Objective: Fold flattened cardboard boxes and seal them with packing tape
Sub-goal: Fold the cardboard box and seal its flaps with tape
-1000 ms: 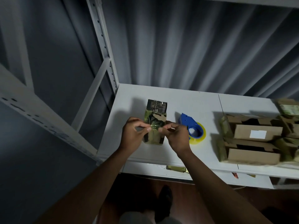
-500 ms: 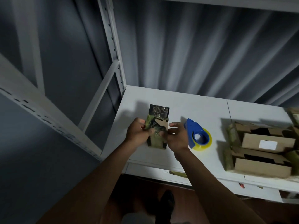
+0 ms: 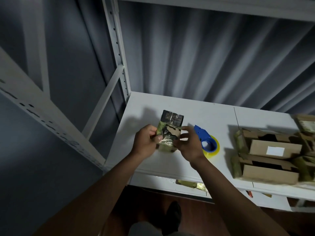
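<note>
A small green and black printed box stands on the white shelf, with shiny clear tape across its near end. My left hand grips its left side, thumb pressing the tape on top. My right hand holds the box's right side, fingers curled round its edge. A blue tape dispenser with a yellow-rimmed tape roll lies on the shelf just right of my right hand.
Several folded brown cardboard boxes are stacked at the shelf's right end. A white metal upright rises at the shelf's back left corner. Grey curtain hangs behind. Another shelf board lies below, holding green packets.
Both hands moved from pinching tape above the box's middle to holding its two sides. The left thumb now presses tape down on the near end. The view shifted slightly.
</note>
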